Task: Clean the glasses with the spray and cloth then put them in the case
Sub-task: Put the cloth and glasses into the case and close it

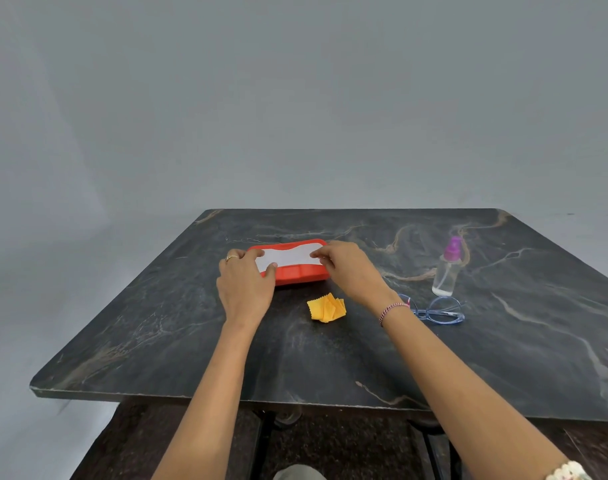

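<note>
A red case [297,271] with a white top lies closed on the dark marble table [191,323]. My left hand [245,285] grips its left end, thumb on the front edge. My right hand [347,268] holds its right end, fingertips on the white top. A crumpled yellow cloth [326,308] sits just in front of the case. Blue-framed glasses [437,311] lie folded to the right, partly behind my right wrist. A clear spray bottle [446,268] with a purple cap stands upright behind the glasses.
The table's front edge [226,398] runs across the lower view, with a dark metal frame below it. A plain grey wall rises behind the table. Bare tabletop stretches on the left and at the far right.
</note>
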A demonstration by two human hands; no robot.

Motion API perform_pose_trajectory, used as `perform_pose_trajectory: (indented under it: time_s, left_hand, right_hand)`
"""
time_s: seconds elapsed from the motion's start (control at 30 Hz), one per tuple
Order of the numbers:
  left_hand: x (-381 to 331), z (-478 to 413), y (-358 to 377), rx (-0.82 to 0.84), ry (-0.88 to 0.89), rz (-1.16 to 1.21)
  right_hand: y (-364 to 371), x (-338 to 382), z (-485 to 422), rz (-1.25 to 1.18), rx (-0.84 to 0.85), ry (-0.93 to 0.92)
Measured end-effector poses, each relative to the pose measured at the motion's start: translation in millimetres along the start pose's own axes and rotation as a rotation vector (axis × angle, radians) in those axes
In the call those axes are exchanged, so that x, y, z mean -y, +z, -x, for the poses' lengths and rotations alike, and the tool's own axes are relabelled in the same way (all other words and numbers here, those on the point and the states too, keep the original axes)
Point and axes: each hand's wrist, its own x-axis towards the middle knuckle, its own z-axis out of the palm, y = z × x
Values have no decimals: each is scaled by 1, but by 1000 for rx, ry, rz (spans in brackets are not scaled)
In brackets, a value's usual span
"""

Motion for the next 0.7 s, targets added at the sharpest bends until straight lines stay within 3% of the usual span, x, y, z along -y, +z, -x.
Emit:
perform_pose_trajectory:
  time_s: [0.13, 0.3, 0.5, 0.7]
  left_hand:
    - [-13, 12, 2, -58, 67, 73]
    - [-29, 29, 14, 183, 106, 107]
    - [-35, 38, 20, 410, 72, -48]
    - [-39, 39, 20, 419, 53, -5]
  right_hand:
    - [-9, 1, 12, -87, -65, 47]
    - [-14, 1, 24, -6, 93, 138]
    - [-14, -3, 35, 46, 256, 207]
    - [-9, -4, 44, -56, 299, 234]
